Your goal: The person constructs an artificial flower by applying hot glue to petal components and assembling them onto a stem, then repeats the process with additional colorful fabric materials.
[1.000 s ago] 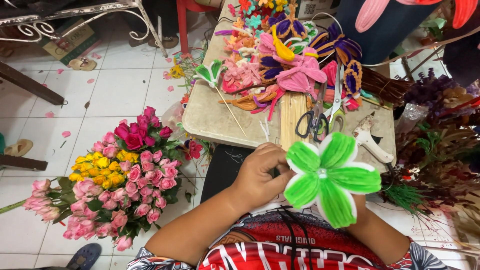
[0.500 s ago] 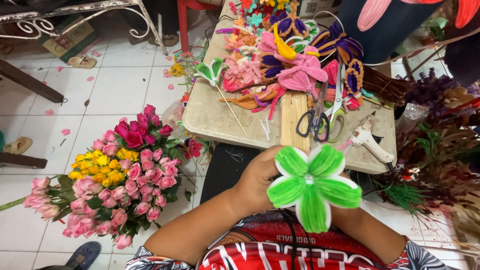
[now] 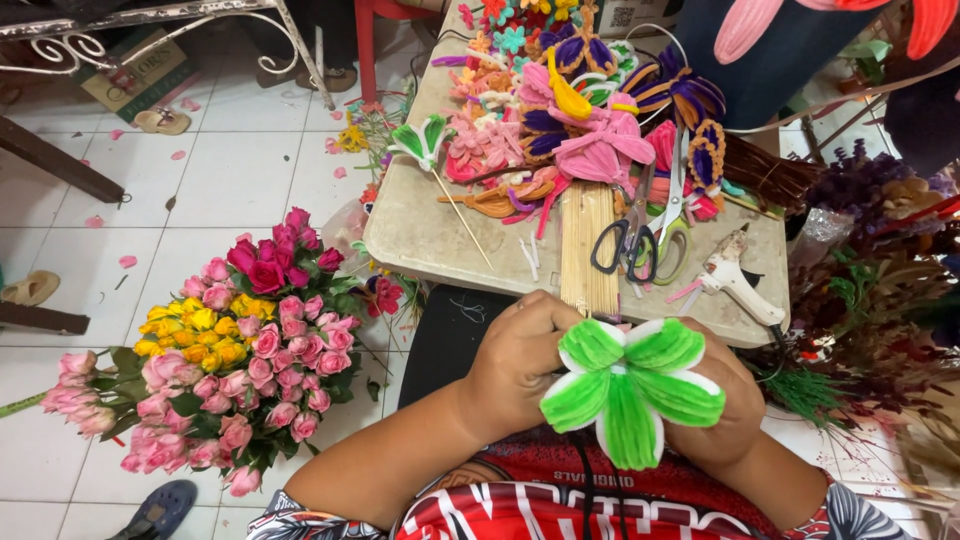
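Both hands clasp a green-and-white pipe-cleaner flower (image 3: 632,388) just below the bench (image 3: 420,225) edge: left hand (image 3: 520,360) closed on its left side, right hand (image 3: 722,400) gripping behind. Since a second ago the flower has drifted leftward and turned slightly, suggesting shaping continues. Beyond it lie skewers (image 3: 586,250), scissors (image 3: 628,240), a glue gun (image 3: 735,280).

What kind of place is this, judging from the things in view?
Probably a home craft workshop or small flower stall. Both hands hold a green pipe-cleaner flower; finished craft flowers, scissors and a glue gun lie on the table; rose bouquets stand on the floor.
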